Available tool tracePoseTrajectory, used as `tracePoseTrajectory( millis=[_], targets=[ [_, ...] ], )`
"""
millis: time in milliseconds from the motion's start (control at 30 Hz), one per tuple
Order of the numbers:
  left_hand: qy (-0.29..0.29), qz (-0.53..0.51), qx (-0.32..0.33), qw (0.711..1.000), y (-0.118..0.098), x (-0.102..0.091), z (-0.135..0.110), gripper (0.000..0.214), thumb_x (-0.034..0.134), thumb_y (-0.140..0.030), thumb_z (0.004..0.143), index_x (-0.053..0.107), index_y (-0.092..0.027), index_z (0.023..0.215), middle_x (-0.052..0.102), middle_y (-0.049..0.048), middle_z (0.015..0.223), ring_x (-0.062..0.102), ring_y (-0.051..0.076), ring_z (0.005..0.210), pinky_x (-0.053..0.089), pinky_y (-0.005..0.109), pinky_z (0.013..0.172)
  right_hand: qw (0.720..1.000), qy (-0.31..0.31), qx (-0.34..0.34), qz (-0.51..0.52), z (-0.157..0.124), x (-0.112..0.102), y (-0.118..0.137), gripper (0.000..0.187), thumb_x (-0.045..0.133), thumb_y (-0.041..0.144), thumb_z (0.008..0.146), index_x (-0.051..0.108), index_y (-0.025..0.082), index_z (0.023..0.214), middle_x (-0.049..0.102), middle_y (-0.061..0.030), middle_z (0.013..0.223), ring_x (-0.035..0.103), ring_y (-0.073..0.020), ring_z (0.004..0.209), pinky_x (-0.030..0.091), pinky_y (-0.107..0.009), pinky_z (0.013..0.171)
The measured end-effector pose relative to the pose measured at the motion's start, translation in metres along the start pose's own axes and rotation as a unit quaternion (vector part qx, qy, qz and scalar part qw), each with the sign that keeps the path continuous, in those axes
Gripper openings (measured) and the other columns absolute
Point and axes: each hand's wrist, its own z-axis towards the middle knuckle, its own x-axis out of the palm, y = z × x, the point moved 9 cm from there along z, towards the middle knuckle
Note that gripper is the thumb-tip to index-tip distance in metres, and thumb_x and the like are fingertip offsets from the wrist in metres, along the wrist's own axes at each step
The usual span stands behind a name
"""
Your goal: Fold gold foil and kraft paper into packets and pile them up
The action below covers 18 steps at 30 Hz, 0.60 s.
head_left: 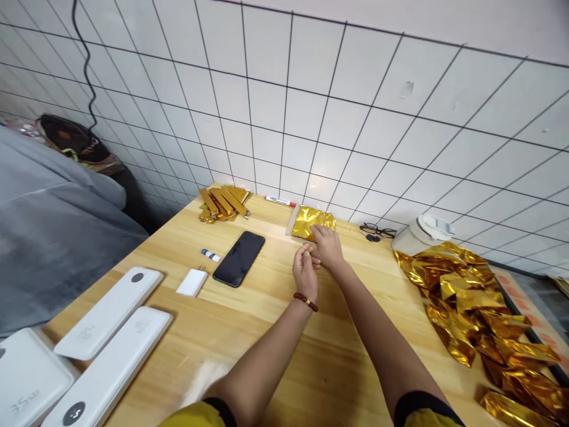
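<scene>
1. White tiled wall [267, 107] backs a wooden table [368, 296]; work is at the far side, close to the wall.
2. Gold packet [307, 220] lies flat on the table, just below a marker [279, 201]; its pale edge faces the gold strips [222, 203].
3. Right hand [328, 244] overlaps the packet's near edge, fingers bent and reaching over it; contact or hovering cannot be told.
4. Left hand [306, 270] is narrowly curled, fingertips drawn together beside the right; whether anything small is held between them cannot be told.
5. Judgement: the step appears to be close fingerwork beside the packet. Recommended: steady the foil with light, flat fingers, since it likely creases easily.
6. Recommended: keep both wrists low and the fingertips in plain sight; avoid dragging the packet into the marker or the glasses [384, 231].
</scene>
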Motion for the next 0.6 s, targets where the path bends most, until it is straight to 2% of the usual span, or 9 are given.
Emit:
tracePoseTrajectory(
  millis=[67,167,267,400,467,533,567,600],
  targets=[
    [-0.021,-0.006,-0.001,1.0,0.0,-0.004,0.001,0.038,0.051,-0.042,0.087,0.058,-0.016,0.113,0.063,0.0104,0.111,0.057,0.008,0.065,0.047,0.023,0.062,1.0,0.009,-0.022,-0.017,0.007,0.007,0.008,0.043,0.054,0.032,0.087,0.057,0.016,0.126,0.058,-0.0145,0.131,0.048,-0.0325,0.12,0.034,-0.044,0.097],
    [-0.029,-0.011,-0.007,1.0,0.0,-0.005,0.002,0.039,0.051,-0.04,0.086,0.055,-0.015,0.116,0.061,0.0117,0.114,0.057,0.009,0.066,0.047,0.023,0.061,0.998,0.023,-0.055,-0.035,0.012,0.011,0.018,0.026,0.047,0.026,0.091,0.066,0.017,0.106,0.069,-0.0117,0.11,0.055,-0.0278,0.108,0.031,-0.044,0.098],
    [-0.025,-0.011,-0.017,0.999,0.002,-0.005,0.002,0.04,0.051,-0.041,0.086,0.053,-0.014,0.116,0.063,0.011,0.106,0.056,0.009,0.065,0.047,0.024,0.061,0.996,0.023,-0.08,-0.037,0.013,0.006,0.024,0.028,0.042,0.026,0.095,0.068,0.019,0.089,0.072,-0.0089,0.092,0.059,-0.024,0.095,0.026,-0.045,0.102],
    [-0.027,0.0,-0.017,0.999,0.002,-0.005,0.002,0.04,0.051,-0.044,0.086,0.054,-0.015,0.113,0.063,0.0103,0.104,0.058,0.01,0.068,0.047,0.024,0.063,0.998,0.008,-0.061,0.024,0.015,-0.003,0.019,0.026,0.046,0.029,0.094,0.07,0.022,0.089,0.073,-0.0061,0.093,0.062,-0.0221,0.09,0.024,-0.047,0.105],
    [-0.025,0.0,-0.018,1.0,0.002,-0.005,0.002,0.039,0.051,-0.044,0.086,0.055,-0.016,0.113,0.062,0.0116,0.111,0.057,0.01,0.068,0.047,0.024,0.063,0.996,-0.035,-0.028,0.074,0.014,-0.019,0.008,0.025,0.047,0.028,0.092,0.071,0.022,0.094,0.074,-0.0062,0.095,0.063,-0.0224,0.091,0.027,-0.047,0.105],
    [-0.019,-0.003,-0.022,1.0,0.003,-0.005,0.002,0.039,0.05,-0.045,0.087,0.055,-0.016,0.113,0.06,0.0132,0.118,0.059,0.011,0.073,0.048,0.025,0.067,0.982,-0.125,0.029,0.142,0.007,-0.048,-0.012,0.026,0.047,0.031,0.092,0.071,0.021,0.096,0.073,-0.0071,0.097,0.064,-0.0228,0.093,0.033,-0.046,0.104],
    [-0.014,-0.004,-0.022,1.0,0.003,-0.004,0.002,0.04,0.051,-0.045,0.087,0.054,-0.016,0.114,0.058,0.0139,0.121,0.061,0.013,0.081,0.049,0.026,0.072,0.963,-0.181,0.064,0.189,-0.001,-0.065,-0.025,0.027,0.048,0.035,0.091,0.071,0.021,0.097,0.073,-0.0076,0.099,0.064,-0.0229,0.093,0.038,-0.044,0.1],
    [-0.012,-0.004,-0.019,1.0,0.003,-0.004,0.002,0.041,0.052,-0.045,0.087,0.053,-0.017,0.117,0.057,0.0144,0.125,0.062,0.015,0.092,0.049,0.027,0.079,0.931,-0.244,0.114,0.246,-0.013,-0.083,-0.043,0.029,0.048,0.039,0.091,0.07,0.021,0.098,0.072,-0.0075,0.1,0.064,-0.0224,0.093,0.044,-0.041,0.094]
  ],
)
